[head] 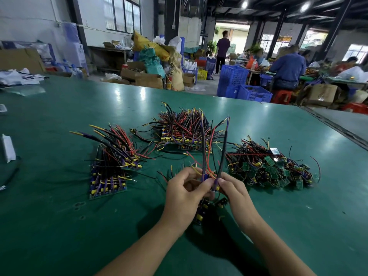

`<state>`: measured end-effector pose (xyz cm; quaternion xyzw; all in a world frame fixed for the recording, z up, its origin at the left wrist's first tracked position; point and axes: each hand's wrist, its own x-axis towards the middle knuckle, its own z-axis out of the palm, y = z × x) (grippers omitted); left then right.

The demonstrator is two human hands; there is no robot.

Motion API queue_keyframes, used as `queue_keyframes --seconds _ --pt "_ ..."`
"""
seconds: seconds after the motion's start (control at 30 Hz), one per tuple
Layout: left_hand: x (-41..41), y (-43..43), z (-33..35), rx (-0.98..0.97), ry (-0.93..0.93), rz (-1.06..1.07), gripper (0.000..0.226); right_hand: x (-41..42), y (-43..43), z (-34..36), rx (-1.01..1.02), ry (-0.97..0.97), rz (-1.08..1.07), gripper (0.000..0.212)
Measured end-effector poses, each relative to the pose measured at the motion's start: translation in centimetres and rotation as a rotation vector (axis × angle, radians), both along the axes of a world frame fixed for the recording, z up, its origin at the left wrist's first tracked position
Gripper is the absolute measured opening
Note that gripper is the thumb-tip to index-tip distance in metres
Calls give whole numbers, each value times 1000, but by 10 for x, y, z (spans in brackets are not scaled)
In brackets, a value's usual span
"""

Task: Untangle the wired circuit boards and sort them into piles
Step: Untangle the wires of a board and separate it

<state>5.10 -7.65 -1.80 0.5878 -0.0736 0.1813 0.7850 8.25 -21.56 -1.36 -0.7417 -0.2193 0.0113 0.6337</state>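
Green matting covers the long workbench (59, 216), and a busy workshop fills the far side. Your left hand (183, 188) and right hand (233, 188) meet low over the mat. Each has its fingertips pinched on what looks like one of two wired circuit boards (214, 187), though the fingers cover most of them. Their dark sleeved leads (203, 148) stand up in a narrow V.

Keep each pinch down at the board, not on the thin strands. Then draw the hands apart slowly and watch the red and yellow wires (209, 162) that cross between the two leads. If one catches, turn a board to slip it out of the loop instead of tugging, since the solder joints probably will not take much pull.

The tangled heap (272, 166) lies just beyond your right hand. One combed stack (108, 172) sits well to the left of your left hand. A second stack (183, 132) lies straight ahead, behind the raised leads. A few more boards (202, 211) rest on the mat directly under your hands, partly hidden.
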Motion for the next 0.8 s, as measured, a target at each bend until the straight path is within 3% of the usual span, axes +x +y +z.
queue_keyframes --seconds 0.17,0.37,0.47,0.57,0.8 --pt "-1 0 2 20 -34 -77 11 -4 1 3 14 -43 87 23" --pt "0 -1 0 62 -29 -10 11 -8 7 2 -128 -78 -44 68" --pt "-1 -3 -1 143 27 30 19 -12 8 4 -89 -74 -78 67" --pt "-3 -6 0 154 104 -95 29 -15 9 7 -81 -64 -74 59" --pt "-3 -4 1 238 99 -121 42 -16 6 16 -51 27 43 65"
